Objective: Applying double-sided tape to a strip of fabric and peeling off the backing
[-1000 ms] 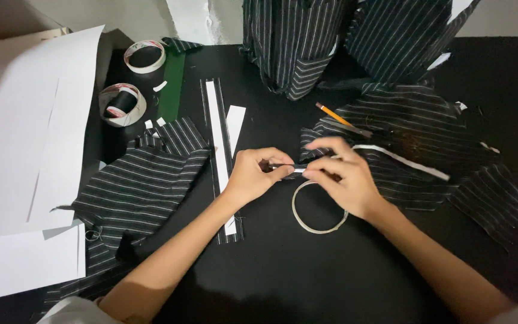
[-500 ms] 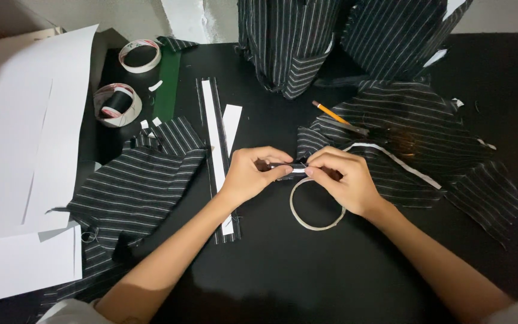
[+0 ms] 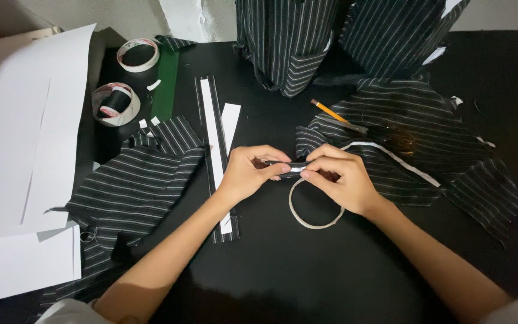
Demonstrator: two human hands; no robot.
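My left hand [image 3: 250, 173] and my right hand [image 3: 340, 179] meet over the middle of a black table [image 3: 307, 270]. Between their fingertips they pinch a narrow strip of black striped fabric [image 3: 289, 166] with a white band showing on it. Just below the hands lies a thin whitish ring [image 3: 315, 207], partly covered by my right hand. To the right of that hand lies a striped fabric piece [image 3: 415, 144] with a white strip along it.
A long striped strip with white paper [image 3: 214, 141] lies left of my hands, beside another striped fabric piece [image 3: 133, 186]. White paper sheets [image 3: 19, 138] cover the left edge. Two tape rolls [image 3: 115, 103] sit at the back left. A pencil [image 3: 330, 111] and fabric-covered forms [image 3: 289, 42] are behind.
My right hand's fingers have drawn in closer onto the fabric strip. The view has shifted slightly; the hands stay in the same place.
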